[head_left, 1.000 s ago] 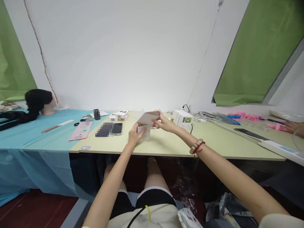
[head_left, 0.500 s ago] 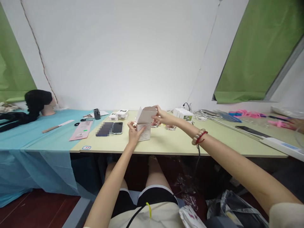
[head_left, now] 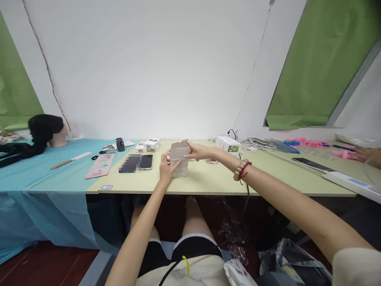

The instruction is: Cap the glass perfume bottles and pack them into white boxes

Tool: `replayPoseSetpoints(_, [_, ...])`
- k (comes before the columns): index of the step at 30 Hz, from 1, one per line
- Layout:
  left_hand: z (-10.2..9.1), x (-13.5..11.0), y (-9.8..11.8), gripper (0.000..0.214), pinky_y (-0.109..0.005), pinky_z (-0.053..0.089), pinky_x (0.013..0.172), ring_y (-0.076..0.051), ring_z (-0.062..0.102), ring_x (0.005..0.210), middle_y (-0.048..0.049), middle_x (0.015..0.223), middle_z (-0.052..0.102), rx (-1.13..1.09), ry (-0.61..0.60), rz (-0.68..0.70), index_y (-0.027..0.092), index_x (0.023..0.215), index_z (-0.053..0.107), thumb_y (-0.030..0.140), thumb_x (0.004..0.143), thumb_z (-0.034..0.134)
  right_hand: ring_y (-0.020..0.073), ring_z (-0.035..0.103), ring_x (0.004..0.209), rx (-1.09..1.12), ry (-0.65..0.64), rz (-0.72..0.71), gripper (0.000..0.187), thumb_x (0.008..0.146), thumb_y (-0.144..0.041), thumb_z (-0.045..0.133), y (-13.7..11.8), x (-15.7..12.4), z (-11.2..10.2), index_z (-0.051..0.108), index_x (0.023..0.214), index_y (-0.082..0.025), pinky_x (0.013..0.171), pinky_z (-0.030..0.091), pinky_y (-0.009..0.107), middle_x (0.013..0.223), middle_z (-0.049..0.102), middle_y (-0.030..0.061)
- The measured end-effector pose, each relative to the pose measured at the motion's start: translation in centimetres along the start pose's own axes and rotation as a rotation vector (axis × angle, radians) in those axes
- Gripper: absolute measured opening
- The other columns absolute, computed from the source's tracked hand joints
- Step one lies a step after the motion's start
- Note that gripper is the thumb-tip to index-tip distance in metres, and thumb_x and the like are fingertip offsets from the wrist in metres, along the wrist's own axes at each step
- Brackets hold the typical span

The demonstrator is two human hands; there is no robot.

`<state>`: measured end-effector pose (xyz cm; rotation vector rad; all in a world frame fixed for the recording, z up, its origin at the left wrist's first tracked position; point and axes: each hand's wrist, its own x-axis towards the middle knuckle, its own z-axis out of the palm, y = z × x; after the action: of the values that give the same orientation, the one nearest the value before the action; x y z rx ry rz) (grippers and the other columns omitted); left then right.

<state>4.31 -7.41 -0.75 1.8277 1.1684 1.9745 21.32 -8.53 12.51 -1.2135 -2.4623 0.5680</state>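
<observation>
A small white cardboard box [head_left: 180, 171] with fine print on its front stands upright near the table's front edge. Its top flap [head_left: 179, 152] is raised. My left hand [head_left: 166, 169] is wrapped round the box's left side, thumb across the printed front. At the upper right, my right hand [head_left: 195, 151] pinches the flap between thumb and fingers. The inside of the box is hidden from me. Behind my right hand and wrist, shiny clear-wrapped items [head_left: 212, 161] are partly covered.
A phone [head_left: 147, 162] and small white boxes [head_left: 152, 143] lie to the left. Beyond them are a pink sheet [head_left: 100, 166], a knife [head_left: 71, 160] and a dark jar [head_left: 120, 144]. White boxes [head_left: 226, 143], cables [head_left: 253, 144] and a power strip [head_left: 354, 183] occupy the right.
The flap, tilted up and open before, has come down over the box top. My right hand has moved slightly left and down with it, while my left hand keeps its hold.
</observation>
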Motion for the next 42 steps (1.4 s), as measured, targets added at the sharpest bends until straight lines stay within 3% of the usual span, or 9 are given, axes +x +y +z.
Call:
replayPoseSetpoints(8, [0.0,0.0,0.1,0.063,-0.022,0.043,0.056,-0.011,0.052,0.065,-0.0005,0.084,0.055,-0.024,-0.069,-0.027,0.028,0.125,0.040,0.046,0.069,0.064,0.0133,0.057,0.075,-0.358,0.405,-0.173,0.029,0.083,-0.045,0.051,-2.3,0.5,-1.4,0.059,0.100,-0.023,0.062,0.037,0.023,0.094,0.063,0.0015])
replayPoseSetpoints(14, [0.1,-0.2,-0.3,0.076,-0.022,0.043,0.056,-0.011,0.054,0.069,-0.0041,0.105,0.052,-0.011,-0.012,-0.042,0.030,0.130,0.026,0.045,0.067,0.066,0.0130,0.057,0.075,-0.544,0.354,-0.148,0.021,0.081,-0.038,0.055,-2.8,1.1,-1.0,0.069,0.081,-0.023,0.057,0.031,0.023,0.091,0.065,0.0015])
replayPoseSetpoints(18, [0.4,-0.3,-0.3,0.061,-0.023,0.044,0.057,-0.012,0.056,0.076,-0.0055,0.113,0.050,0.042,-0.008,0.007,0.029,0.123,0.034,0.045,0.071,0.063,0.0125,0.058,0.068,-0.545,0.229,-0.080,0.012,0.074,-0.025,0.061,-2.1,1.5,1.0,0.070,0.081,-0.023,0.054,0.032,0.021,0.078,0.068,-0.0005])
replayPoseSetpoints(21, [0.4,-0.4,0.0,0.046,-0.023,0.044,0.057,-0.014,0.057,0.082,-0.0056,0.114,0.050,0.149,-0.022,0.075,0.027,0.116,0.043,0.044,0.075,0.059,0.0130,0.059,0.069,-0.551,0.247,-0.047,0.012,0.074,-0.021,0.060,-1.6,1.6,1.7,0.070,0.080,-0.022,0.054,0.033,0.021,0.077,0.069,-0.0002])
replayPoseSetpoints(27, [0.3,-0.5,0.7,0.038,-0.022,0.043,0.056,-0.019,0.055,0.096,-0.0084,0.128,0.042,0.242,-0.085,0.183,0.028,0.121,0.047,0.038,0.084,0.047,0.0141,0.059,0.069,-0.566,0.294,-0.004,0.018,0.077,-0.033,0.057,-1.5,1.5,0.3,0.071,0.084,-0.024,0.052,0.031,0.022,0.081,0.069,0.0014])
replayPoseSetpoints(31, [0.5,-0.5,0.4,0.026,-0.026,0.045,0.062,-0.021,0.054,0.098,-0.0086,0.125,0.042,0.202,-0.133,0.165,0.026,0.105,0.056,0.035,0.088,0.038,0.0128,0.057,0.062,-0.549,0.256,0.034,0.022,0.080,-0.034,0.054,-1.0,1.8,0.5,0.071,0.087,-0.022,0.052,0.031,0.022,0.072,0.069,0.0034])
replayPoseSetpoints(35, [0.7,-0.4,-0.1,0.026,-0.030,0.045,0.069,-0.019,0.054,0.092,-0.0095,0.113,0.045,0.166,-0.126,0.123,0.022,0.098,0.055,0.034,0.090,0.034,0.0118,0.057,0.062,-0.317,0.188,-0.071,0.028,0.080,-0.038,0.054,0.2,2.4,-0.4,0.071,0.084,-0.016,0.053,0.036,0.020,0.075,0.069,0.0044])
replayPoseSetpoints(38, [0.7,-0.2,-0.1,0.025,-0.031,0.044,0.074,-0.018,0.053,0.088,-0.0085,0.103,0.047,0.149,-0.098,0.116,0.020,0.091,0.053,0.033,0.091,0.032,0.0128,0.060,0.069,-0.163,0.303,-0.052,0.035,0.082,-0.042,0.048,2.0,2.5,-2.4,0.068,0.091,-0.014,0.056,0.041,0.020,0.086,0.068,0.0066])
replayPoseSetpoints(42, [0.6,-0.2,0.1,0.027,-0.028,0.041,0.067,-0.016,0.051,0.084,-0.0071,0.098,0.046,0.154,-0.118,0.109,0.019,0.083,0.048,0.035,0.092,0.028,0.0163,0.061,0.083,-0.380,0.467,0.144,0.024,0.079,-0.033,0.052,5.2,1.7,-4.3,0.066,0.095,-0.021,0.066,0.043,0.024,0.092,0.068,0.0021])
